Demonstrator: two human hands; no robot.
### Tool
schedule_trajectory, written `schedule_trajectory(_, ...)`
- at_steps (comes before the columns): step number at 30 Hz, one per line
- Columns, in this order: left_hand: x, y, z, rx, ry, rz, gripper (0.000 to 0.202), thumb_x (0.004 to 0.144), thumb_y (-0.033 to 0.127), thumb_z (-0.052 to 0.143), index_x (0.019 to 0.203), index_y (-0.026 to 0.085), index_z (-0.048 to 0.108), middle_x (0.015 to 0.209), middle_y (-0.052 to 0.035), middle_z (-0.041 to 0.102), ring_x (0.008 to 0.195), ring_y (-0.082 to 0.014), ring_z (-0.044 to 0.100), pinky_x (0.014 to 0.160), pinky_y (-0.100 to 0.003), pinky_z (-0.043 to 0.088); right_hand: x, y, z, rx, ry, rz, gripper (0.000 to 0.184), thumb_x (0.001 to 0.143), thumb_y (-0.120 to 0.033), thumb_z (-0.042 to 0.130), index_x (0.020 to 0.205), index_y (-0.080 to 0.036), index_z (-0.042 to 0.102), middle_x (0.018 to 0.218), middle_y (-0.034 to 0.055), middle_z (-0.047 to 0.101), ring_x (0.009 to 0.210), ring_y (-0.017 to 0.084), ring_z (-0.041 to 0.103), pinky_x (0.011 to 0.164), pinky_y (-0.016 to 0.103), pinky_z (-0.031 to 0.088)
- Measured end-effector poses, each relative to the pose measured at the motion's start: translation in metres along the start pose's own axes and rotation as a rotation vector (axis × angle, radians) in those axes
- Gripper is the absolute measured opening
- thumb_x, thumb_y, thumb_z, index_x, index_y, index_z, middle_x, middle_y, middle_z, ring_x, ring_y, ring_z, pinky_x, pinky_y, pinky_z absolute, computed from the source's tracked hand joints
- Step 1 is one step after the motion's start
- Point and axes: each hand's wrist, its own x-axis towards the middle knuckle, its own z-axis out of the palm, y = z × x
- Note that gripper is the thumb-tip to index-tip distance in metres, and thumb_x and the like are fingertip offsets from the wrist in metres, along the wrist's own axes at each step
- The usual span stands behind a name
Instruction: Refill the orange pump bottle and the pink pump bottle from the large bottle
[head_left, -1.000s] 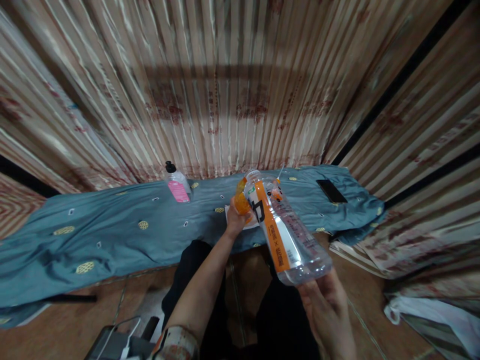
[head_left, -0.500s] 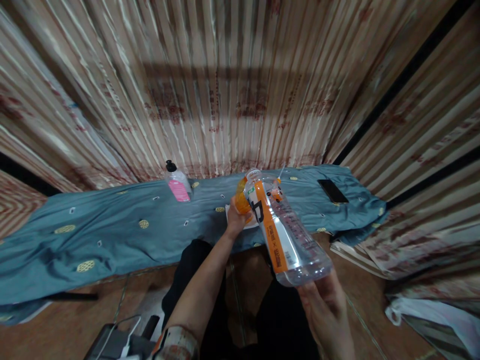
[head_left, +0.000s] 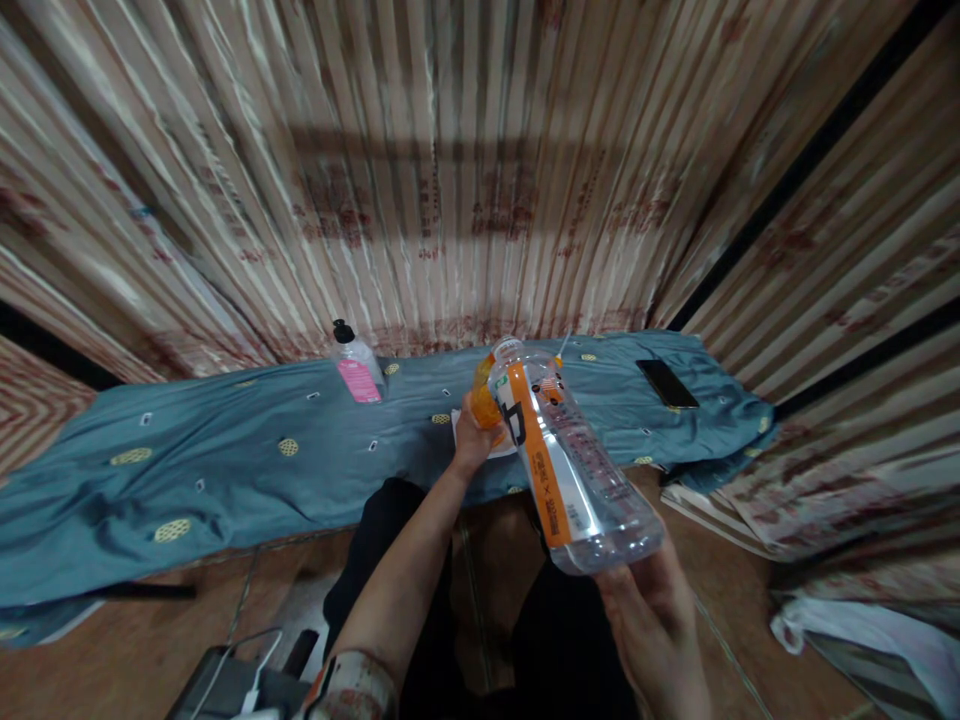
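- I had the right grip closed on the base end of a clear plastic bottle, the fingers at its bottom edge.
- The bottle's long axis ran slantwise across my view, from the base at lower right to the neck at upper left.
- Its neck pointed away from the wearer and a little to the left; the base looked nearer the camera, so I read the bottle as tilted, neck lower.
- It was in the air, neck over the counter, base out past the counter's near edge.
- The orange label strip ran lengthwise along the side I could see.
- My left grip was clasping an orange see-through container, just beside the bottle's neck; I could not tell whether the two touched.
- Below that container, white paper lay on the counter's blue patterned cloth.
- A thin white stick showed behind the bottle.
- To the left, well apart, I had a pump bottle upright, pink label, black top.
- On the right, a dark phone lay flat, its long side slanting.
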Motion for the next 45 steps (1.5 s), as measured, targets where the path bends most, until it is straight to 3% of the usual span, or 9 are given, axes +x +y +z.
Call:
schedule_trajectory(6, 0.000, 0.002, 0.000, -0.043, -0.009, 0.002, 0.048, 0.069, 0.026, 0.083, 0.109, 0.023, 0.055, 0.100, -0.0030, 0.074, 0.088, -0.0221, 0.071, 0.080, -0.035, 0.057, 0.000, -0.001, 0.002, 0.030, 0.005, 0.007, 0.057, 0.085, -0.049, 0.085, 0.139, -0.039, 0.068, 0.152, 0.0047, 0.065, 0.142, 0.027, 0.061, 0.116, 0.039, 0.049)
schedule_trajectory(11, 0.000, 0.007, -0.001, -0.014, 0.000, -0.008, 0.051, 0.067, 0.021, 0.085, 0.107, 0.023, 0.054, 0.102, -0.0036, 0.075, 0.089, -0.0235, 0.072, 0.080, -0.036, 0.059, 0.001, -0.002, 0.002, 0.031, -0.011, -0.020, 0.056, 0.086, -0.046, 0.085, 0.139, -0.039, 0.068, 0.149, 0.0048, 0.068, 0.141, 0.027, 0.062, 0.116, 0.039, 0.049)
schedule_trajectory(17, 0.000, 0.013, -0.003, 0.001, 0.003, -0.071, 0.050, 0.063, 0.011, 0.083, 0.102, 0.024, 0.054, 0.099, -0.0016, 0.075, 0.089, -0.0220, 0.072, 0.080, -0.034, 0.058, 0.000, -0.008, 0.007, 0.030, -0.012, -0.017, 0.057, 0.086, -0.045, 0.085, 0.140, -0.038, 0.068, 0.147, 0.0041, 0.070, 0.136, 0.024, 0.066, 0.110, 0.031, 0.053)
schedule_trajectory(23, 0.000, 0.020, -0.007, 0.022, -0.019, -0.113, 0.056, 0.060, 0.008, 0.084, 0.106, 0.024, 0.056, 0.098, 0.0004, 0.074, 0.089, -0.0214, 0.072, 0.082, -0.034, 0.059, 0.001, -0.008, 0.006, 0.046, -0.028, 0.047, 0.060, 0.088, -0.039, 0.084, 0.145, -0.037, 0.063, 0.151, 0.0047, 0.067, 0.138, 0.027, 0.065, 0.115, 0.039, 0.052)
schedule_trajectory(29, 0.002, 0.026, -0.009, 0.044, -0.016, -0.170, 0.055, 0.059, 0.003, 0.082, 0.102, 0.023, 0.056, 0.093, 0.0013, 0.073, 0.085, -0.0216, 0.072, 0.080, -0.036, 0.059, 0.002, -0.005, 0.003, 0.048, -0.070, 0.040, 0.064, 0.092, -0.038, 0.080, 0.151, -0.036, 0.057, 0.154, 0.0057, 0.064, 0.138, 0.025, 0.065, 0.114, 0.037, 0.053)
schedule_trajectory(37, 0.002, 0.028, -0.006, 0.085, 0.006, -0.178, 0.046, 0.063, 0.011, 0.083, 0.098, 0.023, 0.056, 0.086, 0.0033, 0.070, 0.077, -0.0184, 0.068, 0.074, -0.031, 0.056, 0.004, -0.010, 0.011, 0.040, -0.045, 0.039, 0.059, 0.088, -0.045, 0.082, 0.141, -0.031, 0.060, 0.149, 0.0095, 0.066, 0.141, 0.032, 0.062, 0.123, 0.053, 0.043)
schedule_trajectory(45, 0.001, 0.027, -0.008, 0.003, 0.008, -0.107, 0.044, 0.064, 0.014, 0.086, 0.096, 0.024, 0.057, 0.095, -0.0006, 0.076, 0.086, -0.0224, 0.073, 0.080, -0.036, 0.059, 0.003, -0.006, 0.010, 0.034, -0.046, 0.049, 0.065, 0.090, -0.046, 0.081, 0.147, -0.030, 0.055, 0.152, 0.0110, 0.063, 0.140, 0.031, 0.062, 0.122, 0.053, 0.045)
